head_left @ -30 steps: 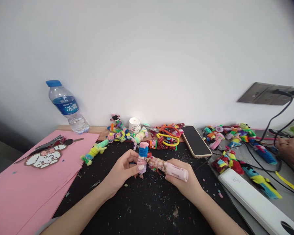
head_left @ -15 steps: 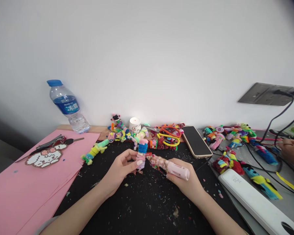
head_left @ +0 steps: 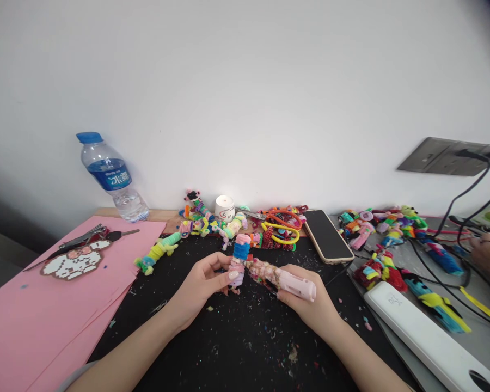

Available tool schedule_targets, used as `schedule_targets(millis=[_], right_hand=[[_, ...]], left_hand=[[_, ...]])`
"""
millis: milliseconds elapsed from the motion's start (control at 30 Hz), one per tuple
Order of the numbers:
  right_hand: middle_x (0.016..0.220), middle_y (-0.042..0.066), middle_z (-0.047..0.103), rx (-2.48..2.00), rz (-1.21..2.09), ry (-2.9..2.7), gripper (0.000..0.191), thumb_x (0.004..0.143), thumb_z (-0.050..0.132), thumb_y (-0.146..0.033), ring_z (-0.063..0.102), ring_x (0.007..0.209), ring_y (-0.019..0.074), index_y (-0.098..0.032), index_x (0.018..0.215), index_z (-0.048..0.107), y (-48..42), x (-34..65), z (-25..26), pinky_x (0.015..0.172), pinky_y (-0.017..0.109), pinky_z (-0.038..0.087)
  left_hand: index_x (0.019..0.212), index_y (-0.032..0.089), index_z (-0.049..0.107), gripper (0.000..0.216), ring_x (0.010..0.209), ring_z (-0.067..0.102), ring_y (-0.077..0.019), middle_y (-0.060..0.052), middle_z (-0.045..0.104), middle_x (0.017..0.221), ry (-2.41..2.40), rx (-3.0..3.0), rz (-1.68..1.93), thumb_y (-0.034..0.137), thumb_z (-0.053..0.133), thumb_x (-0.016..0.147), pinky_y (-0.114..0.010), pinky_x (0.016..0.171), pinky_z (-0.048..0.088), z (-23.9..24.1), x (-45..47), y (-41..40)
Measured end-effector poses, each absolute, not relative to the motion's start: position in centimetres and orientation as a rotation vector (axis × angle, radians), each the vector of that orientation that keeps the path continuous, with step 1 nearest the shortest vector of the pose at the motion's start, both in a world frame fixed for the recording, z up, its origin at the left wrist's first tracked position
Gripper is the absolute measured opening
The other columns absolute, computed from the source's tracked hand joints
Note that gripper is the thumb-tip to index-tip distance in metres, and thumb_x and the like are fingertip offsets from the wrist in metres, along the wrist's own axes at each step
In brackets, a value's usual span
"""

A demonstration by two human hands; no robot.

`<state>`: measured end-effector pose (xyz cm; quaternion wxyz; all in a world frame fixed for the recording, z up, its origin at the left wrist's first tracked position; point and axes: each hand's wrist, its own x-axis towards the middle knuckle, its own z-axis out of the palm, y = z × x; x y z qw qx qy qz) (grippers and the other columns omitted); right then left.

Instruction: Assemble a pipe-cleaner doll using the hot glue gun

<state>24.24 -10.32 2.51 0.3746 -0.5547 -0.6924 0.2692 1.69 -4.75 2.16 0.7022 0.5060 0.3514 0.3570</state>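
My left hand (head_left: pixel 202 283) is closed around a small pipe-cleaner figure (head_left: pixel 239 258) with a pink top, blue middle and pale pink bottom, held upright over the black mat (head_left: pixel 245 337). My right hand (head_left: pixel 310 305) grips a pink pen-shaped tool (head_left: pixel 283 279). The tool's tip, crusted with coloured fuzz, touches the figure's side. Both hands sit at the middle of the mat.
More pipe-cleaner figures (head_left: pixel 212 220), a small white cup (head_left: pixel 224 207), scissors (head_left: pixel 283 226) and a phone (head_left: pixel 326 235) line the wall. A water bottle (head_left: pixel 110 177) and pink paper (head_left: pixel 53 294) with keys lie left. Another person's hand (head_left: pixel 488 250), cables and a white bar (head_left: pixel 428 340) are on the right.
The figure has been shifted slightly up and down between my fingers while the tool tip stays against it. The other person's hand on the right has moved a little.
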Motion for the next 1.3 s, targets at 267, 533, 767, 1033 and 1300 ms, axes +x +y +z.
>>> schedule_targets(millis=[267,533,767,1033,1300], right_hand=[[0.071,0.0,0.063,-1.417,0.694,-1.8,0.009,0.069,0.064,-0.016,0.056,0.061,0.0139,-0.018,0.077,0.061,-10.35,24.1,2.9,0.054,0.022,0.042],[0.072,0.001,0.062,-1.445,0.689,-1.766,0.012,0.069,0.064,-0.016,0.056,0.062,0.0142,-0.018,0.08,0.061,-10.25,24.3,2.44,0.055,0.022,0.042],[0.071,0.001,0.061,-1.433,0.719,-1.773,0.01,0.069,0.064,-0.016,0.056,0.063,0.0143,-0.018,0.078,0.06,-10.34,24.32,2.54,0.052,0.022,0.04],[0.071,0.0,0.061,-1.436,0.71,-1.749,0.013,0.068,0.063,-0.014,0.055,0.062,0.0138,-0.018,0.08,0.061,-10.25,24.26,2.56,0.055,0.022,0.041],[0.07,0.0,0.06,-1.422,0.735,-1.757,0.011,0.067,0.063,-0.014,0.054,0.062,0.0138,-0.018,0.078,0.06,-10.31,24.23,2.59,0.053,0.022,0.039]], left_hand=[[0.087,0.017,0.062,0.022,0.068,0.055,-0.0133,-0.003,0.06,0.083,0.799,1.134,0.81,0.034,0.067,0.073,-0.025,0.059,0.043,2.13,1.79,-4.8],[0.089,0.017,0.062,0.022,0.069,0.056,-0.0136,-0.005,0.06,0.086,0.779,1.135,0.807,0.033,0.065,0.075,-0.026,0.061,0.043,2.0,1.55,-4.73],[0.093,0.018,0.062,0.019,0.069,0.055,-0.0119,-0.003,0.058,0.088,0.734,1.083,0.798,0.031,0.063,0.078,-0.027,0.064,0.044,1.85,1.45,-4.65],[0.092,0.017,0.061,0.019,0.07,0.056,-0.0122,-0.003,0.058,0.086,0.73,1.065,0.773,0.031,0.062,0.079,-0.027,0.064,0.045,2.06,1.46,-4.67],[0.091,0.017,0.061,0.017,0.068,0.057,-0.0122,-0.002,0.058,0.084,0.715,1.078,0.775,0.03,0.062,0.079,-0.027,0.064,0.044,1.9,1.46,-4.58]])
